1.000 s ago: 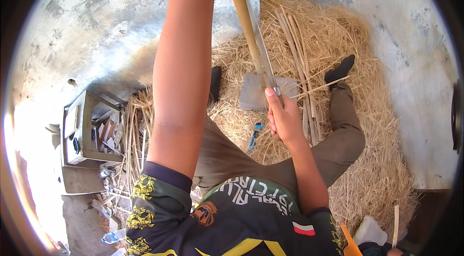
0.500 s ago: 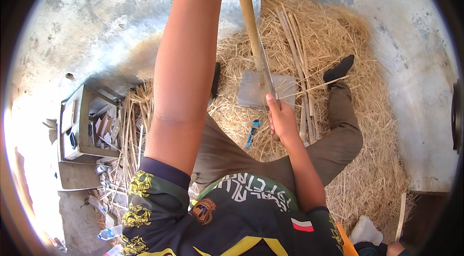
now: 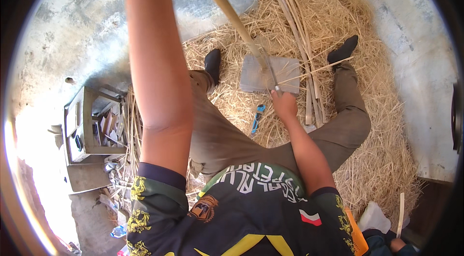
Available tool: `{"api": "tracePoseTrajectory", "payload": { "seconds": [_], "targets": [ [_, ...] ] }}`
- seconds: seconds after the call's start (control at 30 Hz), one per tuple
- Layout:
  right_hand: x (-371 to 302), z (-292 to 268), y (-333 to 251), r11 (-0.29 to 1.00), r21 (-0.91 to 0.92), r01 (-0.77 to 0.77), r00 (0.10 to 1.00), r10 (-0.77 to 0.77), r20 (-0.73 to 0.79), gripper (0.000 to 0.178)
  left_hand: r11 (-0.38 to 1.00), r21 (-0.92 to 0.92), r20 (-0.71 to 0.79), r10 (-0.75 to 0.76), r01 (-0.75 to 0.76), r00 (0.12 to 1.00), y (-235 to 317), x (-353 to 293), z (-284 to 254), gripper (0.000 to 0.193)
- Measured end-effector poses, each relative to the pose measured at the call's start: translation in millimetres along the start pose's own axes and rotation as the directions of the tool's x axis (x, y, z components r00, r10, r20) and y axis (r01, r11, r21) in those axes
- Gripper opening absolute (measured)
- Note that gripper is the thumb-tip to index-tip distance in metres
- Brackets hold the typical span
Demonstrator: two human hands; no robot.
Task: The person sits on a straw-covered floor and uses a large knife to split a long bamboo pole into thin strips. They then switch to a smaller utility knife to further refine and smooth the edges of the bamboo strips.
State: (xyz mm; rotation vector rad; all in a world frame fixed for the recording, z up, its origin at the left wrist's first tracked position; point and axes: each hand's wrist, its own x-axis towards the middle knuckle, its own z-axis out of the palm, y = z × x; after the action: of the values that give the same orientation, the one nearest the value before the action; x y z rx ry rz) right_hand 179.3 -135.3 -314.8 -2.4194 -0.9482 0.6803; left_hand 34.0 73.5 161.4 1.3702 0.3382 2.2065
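Note:
A bamboo pole (image 3: 231, 13) slants down from the upper edge, its lower end resting on a grey slab (image 3: 249, 79) between my legs. My left arm (image 3: 157, 53) reaches up past the upper edge, so its hand is out of sight. Closed around the handle of a long-bladed knife (image 3: 270, 69), my right hand (image 3: 285, 105) is by the slab's near edge. The blade lies close along the pole's lower end; whether it touches is unclear. On the straw near my right hand lies a blue utility knife (image 3: 258, 117).
Straw (image 3: 382, 125) covers the floor, with long bamboo strips (image 3: 304, 48) right of the slab. A wooden box frame (image 3: 104, 150) holding scraps stands left. At lower right, another person's hand (image 3: 397, 244) is at an upright strip (image 3: 401, 212). Walls (image 3: 411, 38) rise around.
The pole's upper part has swung left along with my left arm. My right hand and the knife have shifted slightly up in view, and the blade now angles more to the left.

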Motion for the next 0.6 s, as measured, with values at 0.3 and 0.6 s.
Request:
{"api": "tracePoseTrajectory", "payload": {
  "seconds": [0.3,0.6],
  "targets": [
    [31,32,58,0.902,-0.357,0.242,0.935,-0.315,-0.164,0.024,0.988,-0.129,0.096,0.093,-0.081,0.991,91,10,-198,0.025],
    [-1,104,56,0.223,-0.338,0.915,0.383,-0.747,0.544,0.017,0.963,-0.219,-0.165,0.119,-0.154,0.979,133,-49,-254,0.039]
  ]
}}
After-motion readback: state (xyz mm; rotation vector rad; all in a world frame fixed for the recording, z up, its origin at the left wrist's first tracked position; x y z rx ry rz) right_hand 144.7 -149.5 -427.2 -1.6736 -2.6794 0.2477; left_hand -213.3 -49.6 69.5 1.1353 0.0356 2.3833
